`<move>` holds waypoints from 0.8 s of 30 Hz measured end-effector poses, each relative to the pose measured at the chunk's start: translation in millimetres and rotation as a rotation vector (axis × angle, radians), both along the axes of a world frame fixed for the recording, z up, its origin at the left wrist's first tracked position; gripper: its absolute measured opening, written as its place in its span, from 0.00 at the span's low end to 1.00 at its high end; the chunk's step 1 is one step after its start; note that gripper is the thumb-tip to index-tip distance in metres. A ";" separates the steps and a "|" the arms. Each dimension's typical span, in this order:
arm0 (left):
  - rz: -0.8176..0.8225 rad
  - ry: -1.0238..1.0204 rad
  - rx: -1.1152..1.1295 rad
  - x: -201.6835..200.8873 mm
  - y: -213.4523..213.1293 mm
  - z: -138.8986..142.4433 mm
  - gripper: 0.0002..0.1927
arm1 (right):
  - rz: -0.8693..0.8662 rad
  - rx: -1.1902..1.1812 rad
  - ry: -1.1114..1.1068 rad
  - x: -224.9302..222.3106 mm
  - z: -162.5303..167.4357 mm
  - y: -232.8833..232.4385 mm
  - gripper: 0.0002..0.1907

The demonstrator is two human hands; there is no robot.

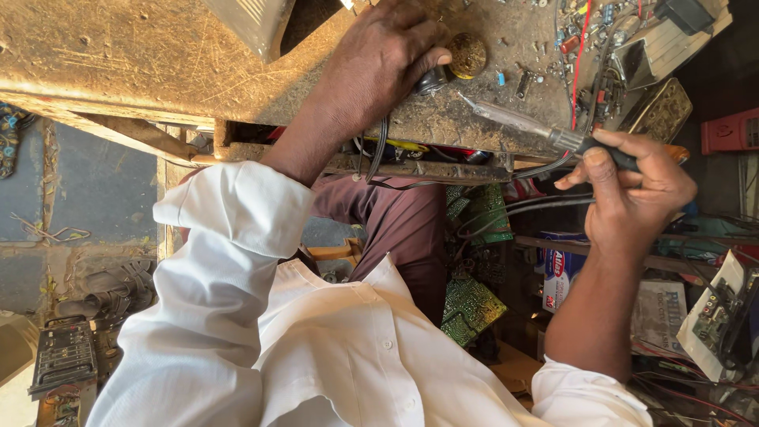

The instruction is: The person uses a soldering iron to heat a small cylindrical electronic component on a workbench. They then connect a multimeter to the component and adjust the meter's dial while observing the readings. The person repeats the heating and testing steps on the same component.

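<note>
While the white shirt sleeves (237, 316) fill the near part of the view, both hands work further out at the edge of a scratched, dusty brown wooden worktop (158, 55). Below this edge, close to the knees, several green circuit boards (470, 304) and loose cables lie in a crowded heap.

On the right side, the right hand (632, 198) is closed around the dark handle of a soldering iron with a long pale metal shaft (522, 122). Its thumb and fingers are wrapped firmly, and the tip points toward the middle of the worktop. The tip is near a small round black part with a cable (431, 79), but I cannot tell if it touches it.

Further out, the left hand (379, 63) lies over this black part with the fingers curled down, pressing or holding it against the worktop. Just beside it sits a round brass-coloured disc (468, 54). At the far right lie small components, a red wire (579, 55) and a black adapter (684, 14).

I judge the left fingers are at risk: they are very near the iron's tip, so a small slip could burn them. The cable hanging off the edge could also pull the black part away if it snags on the heap.
</note>
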State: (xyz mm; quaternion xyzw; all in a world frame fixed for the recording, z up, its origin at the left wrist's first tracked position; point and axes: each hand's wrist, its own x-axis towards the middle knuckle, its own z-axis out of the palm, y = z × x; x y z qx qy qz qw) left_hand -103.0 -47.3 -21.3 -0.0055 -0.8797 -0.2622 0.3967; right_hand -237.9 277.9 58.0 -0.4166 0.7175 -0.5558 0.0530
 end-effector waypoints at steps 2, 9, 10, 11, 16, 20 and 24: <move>-0.008 -0.023 0.030 -0.5 -1.8 0.2 0.17 | 0.033 0.005 -0.008 -4.8 3.0 -5.5 0.06; -0.013 -0.001 0.019 -4.5 -3.5 -2.9 0.21 | 0.112 0.049 -0.054 -22.7 7.6 -21.7 0.05; -0.006 0.010 0.009 -5.0 -4.3 -3.0 0.21 | 0.119 0.054 -0.060 -24.7 7.6 -23.5 0.04; 0.001 0.020 0.000 -4.7 -4.7 -3.0 0.21 | 0.124 0.056 -0.066 -25.9 7.8 -24.8 0.04; -0.029 -0.009 0.000 -5.1 -8.5 -1.9 0.19 | 0.143 0.065 -0.100 -30.4 9.6 -30.4 0.03; -0.034 0.031 -0.004 -5.9 -9.0 -2.4 0.17 | 0.154 0.070 -0.104 -32.7 10.2 -32.9 0.03; -0.041 0.016 0.003 -6.7 -9.2 -3.2 0.17 | 0.163 0.071 -0.099 -35.9 9.6 -33.6 0.02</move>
